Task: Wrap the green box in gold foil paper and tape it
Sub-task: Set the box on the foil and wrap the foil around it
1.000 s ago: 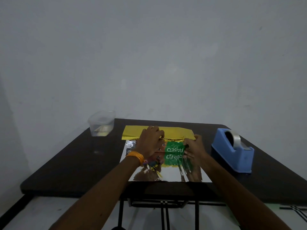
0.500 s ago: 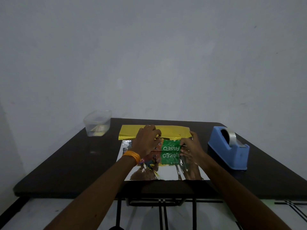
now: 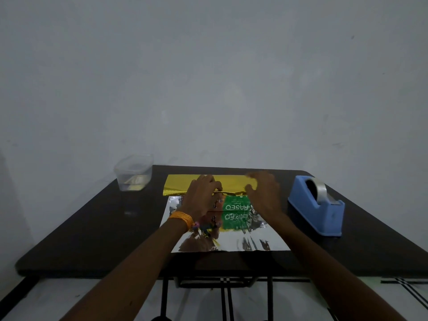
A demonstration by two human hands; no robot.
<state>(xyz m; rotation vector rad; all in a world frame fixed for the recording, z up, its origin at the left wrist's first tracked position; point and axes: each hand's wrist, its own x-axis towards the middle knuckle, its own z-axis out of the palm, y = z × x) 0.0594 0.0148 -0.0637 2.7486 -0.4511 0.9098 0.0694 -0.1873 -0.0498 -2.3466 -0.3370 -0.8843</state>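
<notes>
We see the foil paper [image 3: 222, 237] mirror-glossy and silver inside, its folded flap shiny gold. The green box [image 3: 236, 203] looks like printed card. The tape dispenser [image 3: 316, 212] is smooth blue plastic, the container [image 3: 133, 172] clear plastic, the bench [image 3: 97, 228] dark and matt.

Foil sheet [image 3: 231, 242] is being carried at the middle of the surface [image 3: 92, 228], near edge close to the front edge. Box [image 3: 236, 202] is being carried on the sheet's far half and held at its left end by the left hand [image 3: 201, 195]. Right hand [image 3: 264, 193] is being seen at the box's right end, over the sheet's far flap, which is lying behind the box. Container [image 3: 133, 174] is being carried far left, well apart from the sheet. Tape dispenser [image 3: 317, 212] is being carried right, near the sheet.
</notes>
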